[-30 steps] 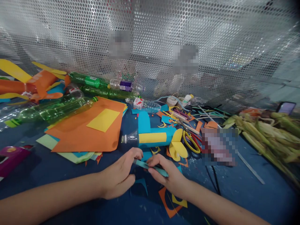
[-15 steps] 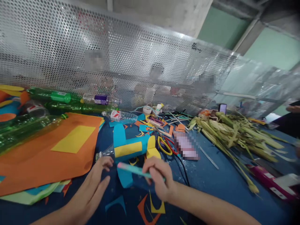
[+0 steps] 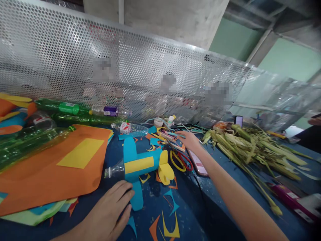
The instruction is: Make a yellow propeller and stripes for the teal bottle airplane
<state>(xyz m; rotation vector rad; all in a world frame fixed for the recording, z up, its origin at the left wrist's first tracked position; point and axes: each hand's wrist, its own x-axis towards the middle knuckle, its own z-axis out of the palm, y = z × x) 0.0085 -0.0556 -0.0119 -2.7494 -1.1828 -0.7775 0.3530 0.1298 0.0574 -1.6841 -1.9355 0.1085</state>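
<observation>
A plastic bottle (image 3: 117, 171) wrapped in blue paper lies on its side like a toy airplane, its clear neck to the left. It carries a yellow strip (image 3: 139, 164), blue paper wings (image 3: 136, 197) and yellow tail pieces (image 3: 165, 169). My left hand (image 3: 112, 206) rests beside the lower wing, fingertips at its edge and fingers loosely bent, holding nothing. My right hand (image 3: 190, 140) reaches out over the pile of pens and scraps, its fingers closed on a teal pen (image 3: 180, 135). Scissors with yellow and red handles (image 3: 177, 162) lie just below.
Orange paper (image 3: 82, 180) with a yellow sheet (image 3: 81, 153) covers the left side. Green bottles (image 3: 32, 144) and a clear bottle (image 3: 134, 129) lie behind. A phone (image 3: 199, 164) sits under my right forearm; corn husks (image 3: 250, 147) spread to the right. Paper offcuts (image 3: 170, 226) lie in front.
My right hand has moved from over the airplane to the pen pile, taking the teal pen with it. My left hand has shifted right from the bottle neck to the lower wing.
</observation>
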